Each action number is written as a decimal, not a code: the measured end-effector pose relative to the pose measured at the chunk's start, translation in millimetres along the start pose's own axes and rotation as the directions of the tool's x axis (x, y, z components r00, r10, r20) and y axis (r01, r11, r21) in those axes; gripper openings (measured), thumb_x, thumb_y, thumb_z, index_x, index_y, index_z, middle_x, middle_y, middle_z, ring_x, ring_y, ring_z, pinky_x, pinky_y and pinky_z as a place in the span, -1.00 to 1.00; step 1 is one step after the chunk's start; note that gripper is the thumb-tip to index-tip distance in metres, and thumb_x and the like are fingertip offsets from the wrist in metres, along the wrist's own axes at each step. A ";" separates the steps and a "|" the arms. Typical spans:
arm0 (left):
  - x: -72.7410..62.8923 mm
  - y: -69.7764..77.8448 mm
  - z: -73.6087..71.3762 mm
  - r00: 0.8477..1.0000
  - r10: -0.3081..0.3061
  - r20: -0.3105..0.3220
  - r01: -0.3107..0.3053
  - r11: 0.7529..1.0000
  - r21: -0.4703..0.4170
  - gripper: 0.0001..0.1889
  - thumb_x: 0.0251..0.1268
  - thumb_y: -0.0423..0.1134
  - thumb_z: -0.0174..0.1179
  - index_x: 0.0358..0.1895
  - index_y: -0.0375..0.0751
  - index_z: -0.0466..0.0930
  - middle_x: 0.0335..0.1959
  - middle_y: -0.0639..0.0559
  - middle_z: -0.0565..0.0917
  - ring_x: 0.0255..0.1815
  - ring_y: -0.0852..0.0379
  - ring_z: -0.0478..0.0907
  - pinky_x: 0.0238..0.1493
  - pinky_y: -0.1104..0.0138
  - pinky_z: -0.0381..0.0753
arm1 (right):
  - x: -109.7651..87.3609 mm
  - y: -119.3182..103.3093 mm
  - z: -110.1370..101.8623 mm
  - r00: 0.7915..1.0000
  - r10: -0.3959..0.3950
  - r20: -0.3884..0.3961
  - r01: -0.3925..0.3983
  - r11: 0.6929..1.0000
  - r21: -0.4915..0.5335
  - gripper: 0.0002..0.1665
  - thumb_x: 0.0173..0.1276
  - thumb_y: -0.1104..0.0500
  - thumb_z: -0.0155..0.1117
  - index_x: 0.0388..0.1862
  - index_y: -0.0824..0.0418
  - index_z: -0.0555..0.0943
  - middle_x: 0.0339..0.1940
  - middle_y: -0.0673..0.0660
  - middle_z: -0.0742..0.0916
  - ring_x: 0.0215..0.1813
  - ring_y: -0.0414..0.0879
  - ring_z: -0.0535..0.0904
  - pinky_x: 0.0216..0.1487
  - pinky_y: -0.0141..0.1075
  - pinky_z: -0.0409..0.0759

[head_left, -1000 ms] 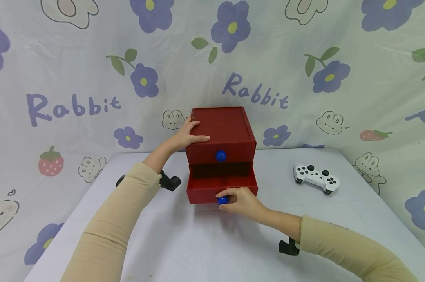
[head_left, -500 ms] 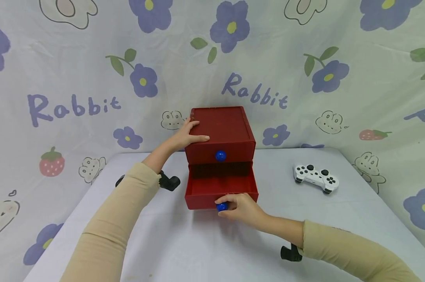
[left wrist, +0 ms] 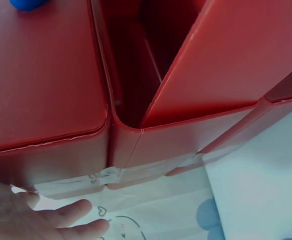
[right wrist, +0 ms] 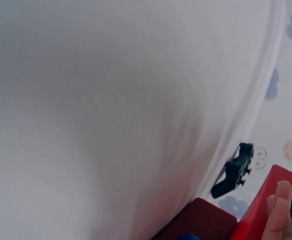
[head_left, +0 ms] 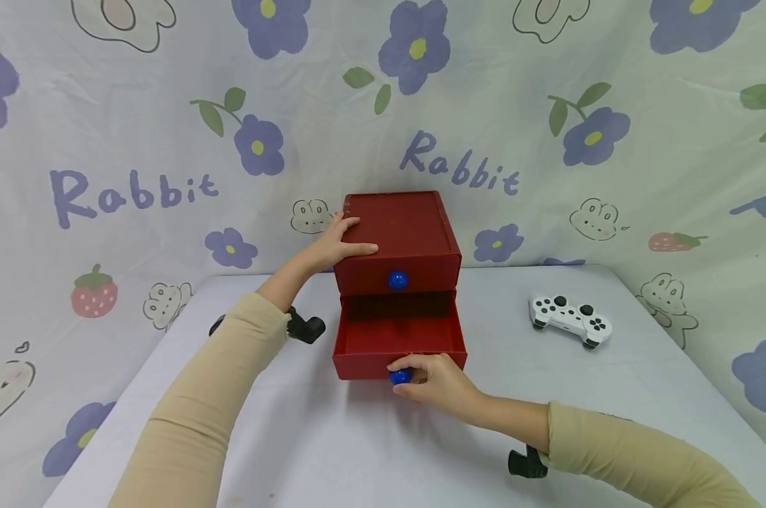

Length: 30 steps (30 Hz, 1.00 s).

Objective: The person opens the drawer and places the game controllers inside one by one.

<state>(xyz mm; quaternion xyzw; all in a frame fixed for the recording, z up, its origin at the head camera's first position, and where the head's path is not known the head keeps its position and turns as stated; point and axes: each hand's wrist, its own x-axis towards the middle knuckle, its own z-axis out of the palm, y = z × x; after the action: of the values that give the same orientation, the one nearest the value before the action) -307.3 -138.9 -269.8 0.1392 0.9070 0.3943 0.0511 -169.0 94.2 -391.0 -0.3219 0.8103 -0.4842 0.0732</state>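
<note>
A red two-drawer box [head_left: 398, 222] stands on the table, its lower drawer [head_left: 395, 333] pulled well out and bare inside. The upper drawer's blue knob [head_left: 398, 280] sits flush above, that drawer being closed. My left hand [head_left: 339, 243] rests on the box's top left edge, fingers spread; in the left wrist view the same hand [left wrist: 31, 220] lies along the box's side. With thumb and fingers, my right hand [head_left: 443, 383] pinches the lower drawer's blue knob [head_left: 399, 376]. Its fingers [right wrist: 280, 207] also show at the right wrist view's lower right corner.
A white game controller [head_left: 570, 321] lies on the white table [head_left: 332, 437], right of the box. Behind hangs a patterned cloth [head_left: 332, 141] with flowers and rabbits. A black wrist mount [head_left: 527, 463] hangs under the right forearm.
The right hand has drawn the lower drawer further out toward me, mostly in the first half second and only slightly since. The left hand has stayed on the box.
</note>
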 end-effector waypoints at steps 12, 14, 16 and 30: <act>-1.5 4.2 -1.2 1.000 -0.003 0.017 0.003 1.000 -0.016 -0.16 0.19 -0.01 0.11 0.43 -0.25 -0.11 0.47 -0.10 -0.34 0.45 -0.14 -0.29 0.34 -0.11 -0.05 | -7.9 -4.1 2.7 1.000 -0.003 0.020 0.003 1.000 -0.007 -0.64 0.17 0.16 0.32 -0.02 0.18 0.61 -0.25 0.09 0.71 -0.43 -0.25 0.57 -0.39 -0.47 0.57; -10.5 14.5 -1.8 1.000 -0.009 0.025 0.009 1.000 -0.020 -0.18 0.21 -0.06 0.09 0.43 -0.31 -0.12 0.47 -0.15 -0.35 0.45 -0.16 -0.31 0.34 -0.11 -0.07 | -9.0 -4.4 3.6 1.000 -0.006 0.021 0.007 1.000 -0.013 -0.64 0.17 0.17 0.32 -0.03 0.18 0.61 -0.26 0.10 0.71 -0.44 -0.26 0.56 -0.40 -0.46 0.57; -19.7 26.0 -2.5 0.999 -0.012 0.034 0.013 1.000 -0.023 -0.19 0.22 -0.09 0.07 0.42 -0.36 -0.13 0.46 -0.20 -0.36 0.45 -0.19 -0.33 0.34 -0.11 -0.08 | -10.0 -5.0 4.4 1.000 -0.006 0.024 0.007 1.000 -0.018 -0.64 0.17 0.18 0.32 -0.03 0.19 0.61 -0.26 0.10 0.71 -0.45 -0.27 0.55 -0.40 -0.47 0.57; -15.3 21.1 -2.3 1.000 -0.014 0.027 0.014 1.000 -0.015 -0.19 0.22 -0.09 0.09 0.42 -0.34 -0.12 0.46 -0.19 -0.36 0.45 -0.18 -0.35 0.35 -0.10 -0.10 | -15.8 -8.0 7.5 0.999 0.007 0.043 -0.006 1.000 -0.017 -0.64 0.18 0.20 0.31 -0.02 0.20 0.60 -0.29 0.09 0.70 -0.51 -0.26 0.55 -0.42 -0.47 0.56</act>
<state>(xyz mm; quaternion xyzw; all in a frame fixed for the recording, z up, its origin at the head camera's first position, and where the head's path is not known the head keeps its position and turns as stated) -288.7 -131.3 -253.0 0.1377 0.9041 0.3988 0.0672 -149.8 95.4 -391.3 -0.3303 0.8135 -0.4701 0.0897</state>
